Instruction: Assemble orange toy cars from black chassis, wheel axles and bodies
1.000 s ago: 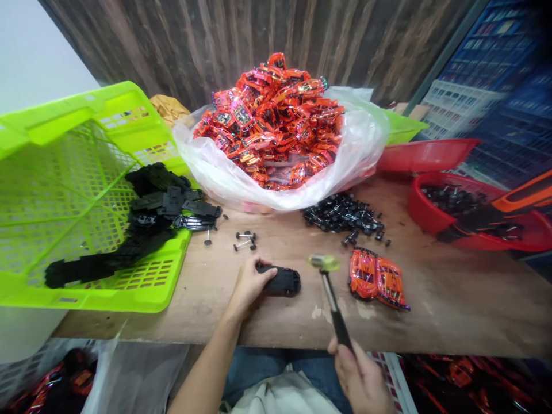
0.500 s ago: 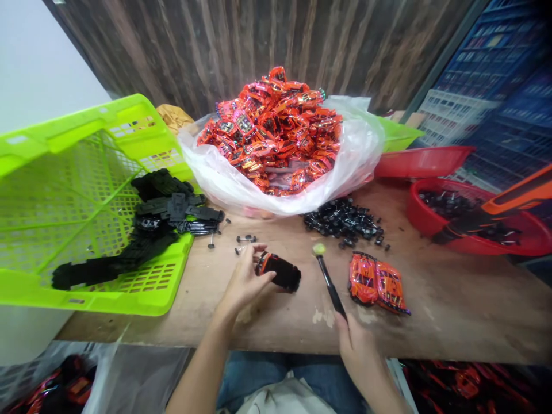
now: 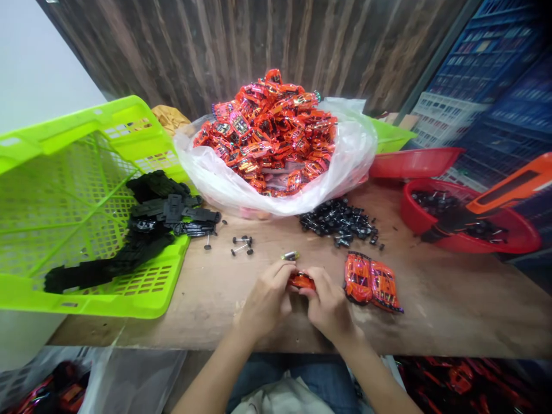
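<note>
Near the front of the wooden table (image 3: pixel 452 299), both my hands meet on one small orange toy car (image 3: pixel 302 281). My left hand (image 3: pixel 268 299) pinches its left end and my right hand (image 3: pixel 328 305) pinches its right end, fingers closed. Just beyond my fingertips a small hammer head (image 3: pixel 291 255) shows; its handle is hidden under my hands. Two finished orange cars (image 3: pixel 371 282) lie side by side right of my right hand.
At the back stands a clear plastic bag (image 3: pixel 353 155) heaped with orange cars. A pile of black wheels (image 3: pixel 340 221) and loose axles (image 3: pixel 241 244) lie mid-table. On the left, a tilted green crate (image 3: pixel 64 201) holds black chassis parts (image 3: pixel 150 224). Red basins (image 3: pixel 517 236) are on the right.
My right hand stopped swinging the hammer and came in to the car. My left hand turned the car from black underside up to orange side showing; both hands now grip it.
</note>
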A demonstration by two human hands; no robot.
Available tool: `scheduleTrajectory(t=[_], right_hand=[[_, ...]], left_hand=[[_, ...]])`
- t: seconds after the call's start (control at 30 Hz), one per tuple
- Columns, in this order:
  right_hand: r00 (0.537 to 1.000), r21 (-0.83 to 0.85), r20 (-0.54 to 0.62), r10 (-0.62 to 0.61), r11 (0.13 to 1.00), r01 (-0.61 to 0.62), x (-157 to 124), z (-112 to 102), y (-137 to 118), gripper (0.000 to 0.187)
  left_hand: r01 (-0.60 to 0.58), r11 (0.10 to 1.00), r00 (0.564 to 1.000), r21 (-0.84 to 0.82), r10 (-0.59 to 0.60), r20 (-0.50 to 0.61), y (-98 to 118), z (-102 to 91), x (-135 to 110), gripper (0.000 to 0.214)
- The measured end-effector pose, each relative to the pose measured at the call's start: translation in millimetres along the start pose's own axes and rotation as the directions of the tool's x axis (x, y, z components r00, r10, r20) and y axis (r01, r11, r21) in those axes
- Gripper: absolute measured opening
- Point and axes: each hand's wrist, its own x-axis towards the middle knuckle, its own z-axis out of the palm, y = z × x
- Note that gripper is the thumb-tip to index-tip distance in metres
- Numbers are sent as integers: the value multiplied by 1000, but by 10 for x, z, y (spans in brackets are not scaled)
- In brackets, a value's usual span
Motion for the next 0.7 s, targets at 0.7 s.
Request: scheduleTrajectory(t=[0.7], right_hand=[[988,142,148,48,987,-69,-151,679,-80,16]], left_hand=[[422,889,890,-175,-444,-105,-805,-69,-710,17]])
